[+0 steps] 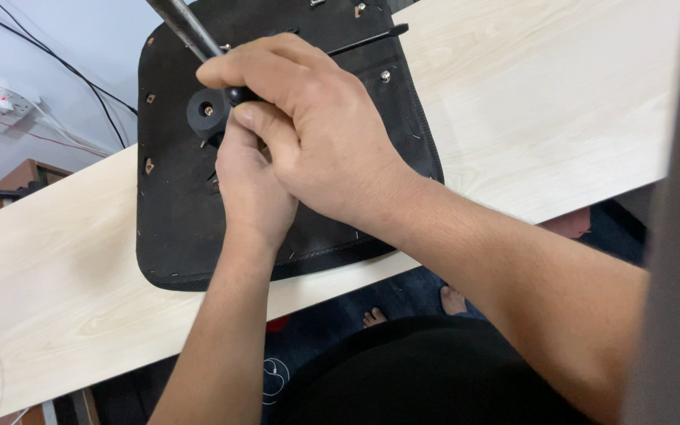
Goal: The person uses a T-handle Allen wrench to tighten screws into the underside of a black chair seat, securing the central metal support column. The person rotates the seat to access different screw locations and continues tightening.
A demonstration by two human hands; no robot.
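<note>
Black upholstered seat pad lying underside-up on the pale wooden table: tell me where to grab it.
Grip the black upholstered seat pad at its rounded near edge, coming from the table's front. That edge overhangs slightly, so fingers could probably slip underneath; both hands crowd the middle.

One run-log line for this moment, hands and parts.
left hand: on black seat pad | right hand: grip on black tool handle | round black fitting: beside fingers | pad: on pale wooden table

Both forearms are bare, with no sleeves, watch or rings showing on the left hand or right hand. Dark clothing covers the lap; the feet are bare.
</note>
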